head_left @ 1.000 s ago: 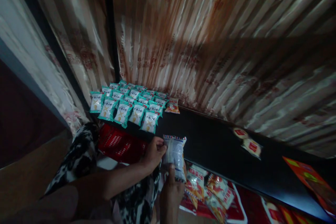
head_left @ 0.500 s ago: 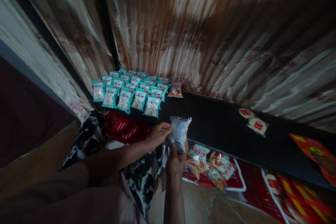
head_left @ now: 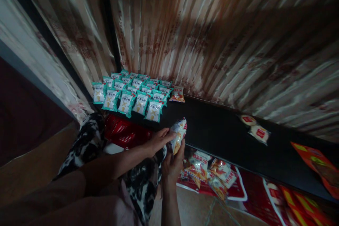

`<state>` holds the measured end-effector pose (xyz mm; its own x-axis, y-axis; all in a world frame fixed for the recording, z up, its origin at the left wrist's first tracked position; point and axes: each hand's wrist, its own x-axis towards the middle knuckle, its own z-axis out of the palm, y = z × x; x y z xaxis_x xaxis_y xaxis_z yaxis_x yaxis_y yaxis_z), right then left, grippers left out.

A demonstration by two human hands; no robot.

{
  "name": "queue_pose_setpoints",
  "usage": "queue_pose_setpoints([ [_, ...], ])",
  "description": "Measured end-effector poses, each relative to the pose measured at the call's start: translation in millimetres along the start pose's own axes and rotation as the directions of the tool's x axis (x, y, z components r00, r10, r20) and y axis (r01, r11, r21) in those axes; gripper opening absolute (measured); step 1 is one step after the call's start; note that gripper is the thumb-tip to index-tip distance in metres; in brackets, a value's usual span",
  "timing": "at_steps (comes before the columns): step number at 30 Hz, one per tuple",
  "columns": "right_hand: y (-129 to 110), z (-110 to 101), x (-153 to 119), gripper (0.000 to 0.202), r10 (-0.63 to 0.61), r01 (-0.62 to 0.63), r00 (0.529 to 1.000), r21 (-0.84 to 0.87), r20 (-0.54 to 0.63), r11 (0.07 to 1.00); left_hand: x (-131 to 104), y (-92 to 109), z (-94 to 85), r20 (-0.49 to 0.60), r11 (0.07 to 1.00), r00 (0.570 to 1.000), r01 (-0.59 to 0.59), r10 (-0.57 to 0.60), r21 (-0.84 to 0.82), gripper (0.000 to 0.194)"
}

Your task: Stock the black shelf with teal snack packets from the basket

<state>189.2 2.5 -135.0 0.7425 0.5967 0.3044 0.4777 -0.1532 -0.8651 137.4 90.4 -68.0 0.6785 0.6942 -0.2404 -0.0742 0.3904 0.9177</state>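
Observation:
Between my two hands, just in front of the black shelf's edge, is a small snack bag (head_left: 178,135), white and orange with a striped end. My left hand (head_left: 160,139) grips its left side, thumb lying over the front. From below and the right, my right hand (head_left: 173,162) has its fingers closed round the lower part. A similar snack bag (head_left: 177,94) stands at the back of the shelf, beside several teal-and-white snack bags (head_left: 126,103) set in rows. More of the orange-and-white snack bags (head_left: 198,166) lie below the shelf edge, right of my right hand.
The black shelf (head_left: 212,123) runs along a pleated curtain (head_left: 164,35). Two small white packets with red labels (head_left: 259,134) and an orange packet (head_left: 317,166) lie towards its right. Under it are red bags (head_left: 124,132), and a dark post (head_left: 106,21) rises at the left.
The snack bag has been turned in my hands from its printed grey-blue back towards its orange-and-white side. Both hands have shifted slightly left with it.

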Motion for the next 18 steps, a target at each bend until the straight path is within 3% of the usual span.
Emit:
queue_pose_setpoints([
  [5, -2, 8, 0, 0.059, -0.33, 0.32, 0.944, -0.234, -0.003, 0.918, 0, 4, 0.8, 0.039, 0.986, 0.997, 0.072, -0.067, -0.149, 0.064],
  [9, -5, 9, -1, 0.059, -0.389, 0.385, 0.921, -0.219, 0.025, 0.897, 5, 2, -2.4, 0.021, 0.979, 0.998, 0.066, -0.063, -0.195, 0.063],
  [12, -4, 5, -1, 0.051, -0.287, 0.289, 0.957, -0.089, 0.034, 0.953, 11, -3, -8.2, -0.003, 0.977, 0.998, 0.055, -0.057, -0.205, 0.062],
  [15, 2, -1, 7, 0.044, -0.058, 0.059, 0.998, 0.082, -0.013, 0.995, 16, -8, -11.9, -0.053, 0.976, 0.995, 0.07, -0.083, -0.208, 0.064],
  [18, 10, -8, 23, 0.061, 0.249, -0.24, 0.967, 0.14, -0.057, 0.961, 20, -11, -11.0, -0.04, 0.968, 0.994, 0.093, -0.105, -0.231, 0.068],
])
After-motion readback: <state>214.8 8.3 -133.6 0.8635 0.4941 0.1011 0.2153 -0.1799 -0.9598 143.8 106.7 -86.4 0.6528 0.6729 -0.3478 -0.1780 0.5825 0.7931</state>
